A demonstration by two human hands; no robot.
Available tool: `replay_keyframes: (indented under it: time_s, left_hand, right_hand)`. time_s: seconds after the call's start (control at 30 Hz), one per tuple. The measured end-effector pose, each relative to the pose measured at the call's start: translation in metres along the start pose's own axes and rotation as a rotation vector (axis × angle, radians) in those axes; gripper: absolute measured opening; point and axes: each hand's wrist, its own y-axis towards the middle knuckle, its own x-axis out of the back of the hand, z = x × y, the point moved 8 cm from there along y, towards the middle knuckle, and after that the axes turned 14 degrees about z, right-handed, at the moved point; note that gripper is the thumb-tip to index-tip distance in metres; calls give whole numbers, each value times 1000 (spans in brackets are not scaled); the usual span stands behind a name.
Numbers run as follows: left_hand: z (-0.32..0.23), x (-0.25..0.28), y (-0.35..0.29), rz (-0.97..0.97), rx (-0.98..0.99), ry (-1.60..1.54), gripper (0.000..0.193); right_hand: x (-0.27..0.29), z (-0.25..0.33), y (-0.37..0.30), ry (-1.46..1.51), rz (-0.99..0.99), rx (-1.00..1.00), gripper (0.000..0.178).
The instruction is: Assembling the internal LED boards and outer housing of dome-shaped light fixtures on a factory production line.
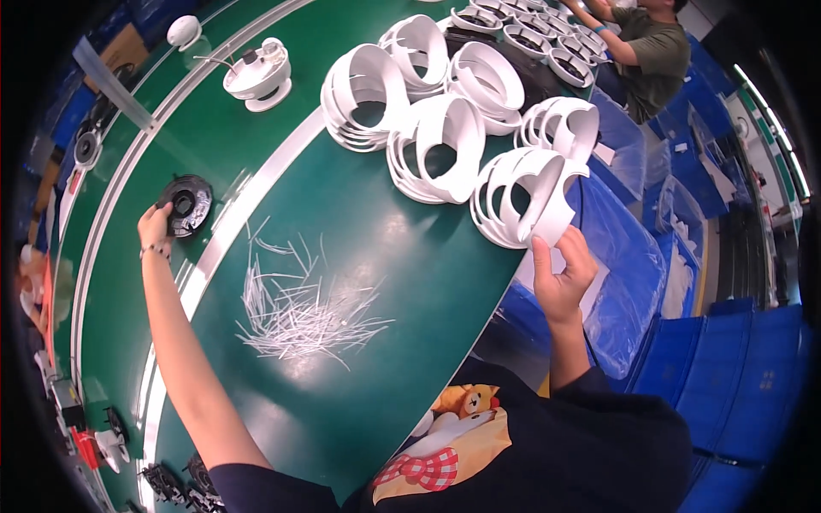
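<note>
Out over the green conveyor, my left hand [155,227] grips the edge of a round black disc-shaped part [197,198] with a dark hub at its centre. On the right, my right hand [566,272] pinches the lower rim of a curved white plastic ring [558,219], the nearest in a stack of such rings at the table's edge. Several more stacks of white rings [445,137] stand beyond it. Between my arms a loose pile of thin white strips [304,321] lies on the green table [402,282].
A white fan-like unit on a base [259,77] stands on the conveyor [128,205], a smaller one [184,32] farther off. White rings with black parts [569,67] fill the table's far end, beside a person [654,60]. Blue plastic-lined bins [620,282] stand at the right.
</note>
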Motion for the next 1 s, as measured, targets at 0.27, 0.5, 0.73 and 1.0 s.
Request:
replay_keyframes:
  time_s: [0.27,0.5,0.73,1.0]
  left_hand:
    - [-37,-27,-187,-132,-287,-228,32]
    - [9,-24,-328,-307,-349,-419,33]
    - [20,-6,-361,-407,-470,-410,33]
    - [26,-7,-362,-431,-462,-449,31]
  right_hand:
    - [-33,141,-10,586,490,722,13]
    - [-139,250,-95,438,1123,1036,13]
    - [-174,287,-121,327,1181,1024,26]
    - [-193,274,-103,-47,1361,847,102]
